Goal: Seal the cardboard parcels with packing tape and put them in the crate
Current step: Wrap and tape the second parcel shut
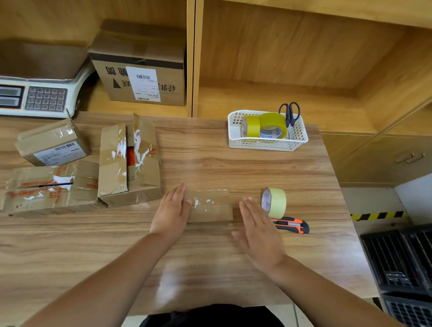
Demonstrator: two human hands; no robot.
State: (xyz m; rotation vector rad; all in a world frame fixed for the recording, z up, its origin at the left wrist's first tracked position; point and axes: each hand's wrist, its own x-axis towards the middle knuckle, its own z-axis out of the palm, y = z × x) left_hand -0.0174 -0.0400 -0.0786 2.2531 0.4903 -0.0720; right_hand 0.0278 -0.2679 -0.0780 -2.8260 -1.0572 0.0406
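- Brown cardboard parcel (pixel 212 209), small and flat, lies near the middle of the wooden table (pixel 89 245), with clear tape shining along its top.
- Left hand (pixel 171 213) rests palm down on the parcel's left end, fingers straight and together, gripping nothing.
- Right hand (pixel 260 233) is just right of the parcel's near corner, fingers straight and holding nothing. It is blurred, so contact with the parcel cannot be told.
- Pale packing tape roll (pixel 274 202) stands on edge just right of the right hand's fingertips.
- Orange-and-black utility knife (pixel 292 225) lies on the table at the near side of that roll.
- White plastic basket (pixel 264 143), farther back on the right, holds two yellow tape rolls (pixel 250 126) and black-handled scissors (pixel 291 113).
- Three worn parcels sit at the left. One labelled parcel (pixel 52 144) is farthest, a long one (pixel 51 188) is nearer, and an open-flapped one (pixel 130 163) is beside them.
- Black slotted crate (pixel 415 255) stands off the table's right edge, lower down.
- White weighing scale (pixel 31 95) and a large labelled carton (pixel 142 74) sit on the far-left shelf.
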